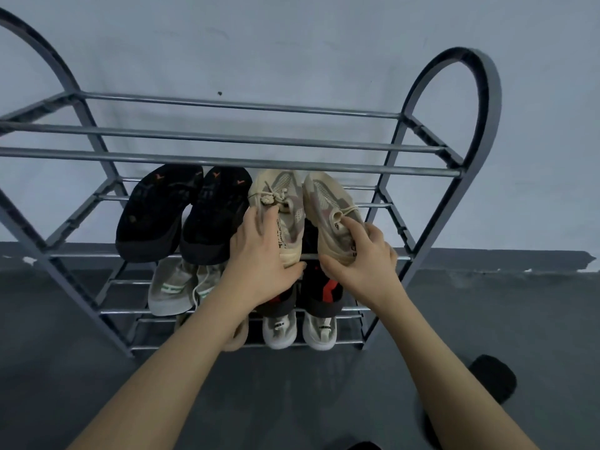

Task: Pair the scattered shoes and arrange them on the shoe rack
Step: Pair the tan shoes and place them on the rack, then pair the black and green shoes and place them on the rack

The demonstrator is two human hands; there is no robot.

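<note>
Both hands are on a beige pair on the second tier of the grey shoe rack [431,149] — the left hand [259,254] wraps the heel of the left beige sneaker [279,206], and the right hand [363,258] closes around the right beige sneaker [328,203]. The 2 black shoes [181,216] sit just beside them on the same tier, with more pairs on the tiers below.

This looks like a plain corner of a home, maybe an entrance area, because a grey metal shoe rack [246,164] with several tiers of worn sneakers and dark sandals [181,216] stands against a bare pale wall [292,43] on a dark grey floor [81,368].
</note>
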